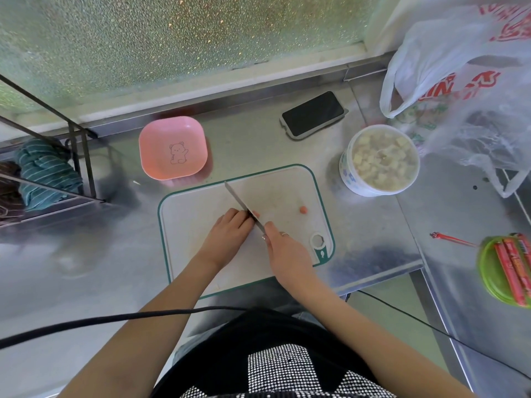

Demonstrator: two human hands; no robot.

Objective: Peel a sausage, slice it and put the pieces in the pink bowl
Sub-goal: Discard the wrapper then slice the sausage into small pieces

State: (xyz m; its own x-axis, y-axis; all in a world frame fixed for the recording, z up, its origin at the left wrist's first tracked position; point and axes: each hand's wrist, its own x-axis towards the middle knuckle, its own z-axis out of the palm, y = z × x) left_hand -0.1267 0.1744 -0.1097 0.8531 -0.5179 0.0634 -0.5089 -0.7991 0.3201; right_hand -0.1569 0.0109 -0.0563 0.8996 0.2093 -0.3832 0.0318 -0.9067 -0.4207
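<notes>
On the white cutting board [201, 225] my left hand [232, 228] covers the peeled sausage and holds it down; only its pink tip [255, 215] shows beside the blade. My right hand [283, 251] grips the handle of a knife [237, 198], whose blade crosses the sausage next to my left fingers. One cut pink piece [303, 209] lies alone on the board to the right. The pink bowl [173, 147] with a bear drawing stands beyond the board's far left corner and holds nothing.
A black phone [313, 113] lies at the back. A white tub of pale cubes [379, 159] stands right of the board, plastic bags [465, 81] behind it. A green plate with wrapped sausages [508, 268] and a torn red wrapper [451, 239] lie far right. A wire rack [43, 168] stands left.
</notes>
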